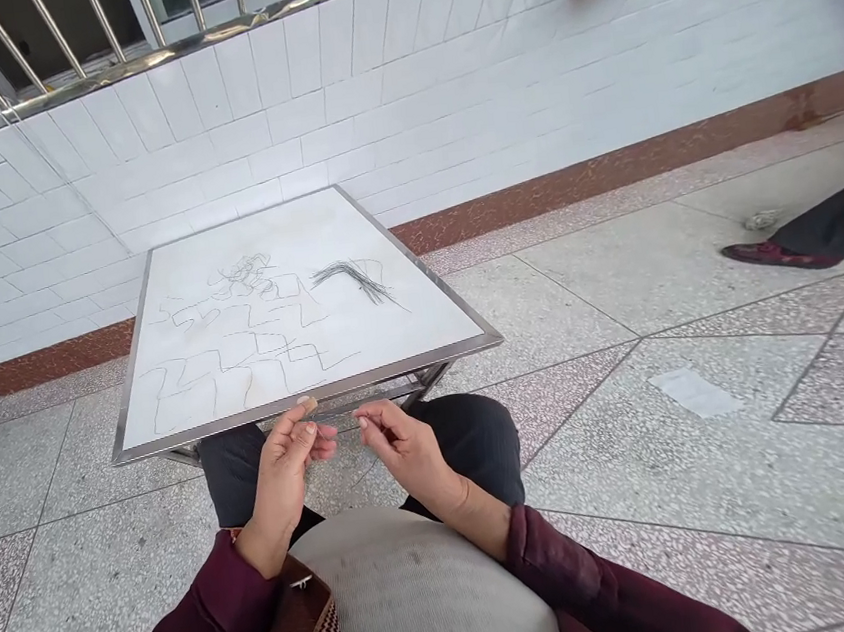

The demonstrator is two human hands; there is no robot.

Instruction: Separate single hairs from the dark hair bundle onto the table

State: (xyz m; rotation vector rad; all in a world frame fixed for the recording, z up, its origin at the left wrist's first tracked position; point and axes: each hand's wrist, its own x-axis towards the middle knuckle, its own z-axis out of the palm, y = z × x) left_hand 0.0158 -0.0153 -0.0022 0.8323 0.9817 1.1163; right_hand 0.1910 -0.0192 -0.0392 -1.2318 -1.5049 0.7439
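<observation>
My left hand (290,458) is closed in a pinch just off the table's near edge, with a yellowish wrap on one fingertip. Facing it, my right hand (404,449) also pinches, thumb against forefinger. A very fine dark wire (334,418) seems to run between the fingertips; its ends are hard to make out. On the white table (184,281) in front lie several thin wires bent in zigzags (253,359). Behind them is a tangled clump of wires (244,272). To the right rests a bundle of dark, slightly bent wires (353,275).
The table's metal-rimmed edge stands over my knees, close to a white tiled wall (336,74). Window bars (113,37) are at upper left. A person's shoe (782,255) is at the far right. A white paper (696,393) lies on the floor.
</observation>
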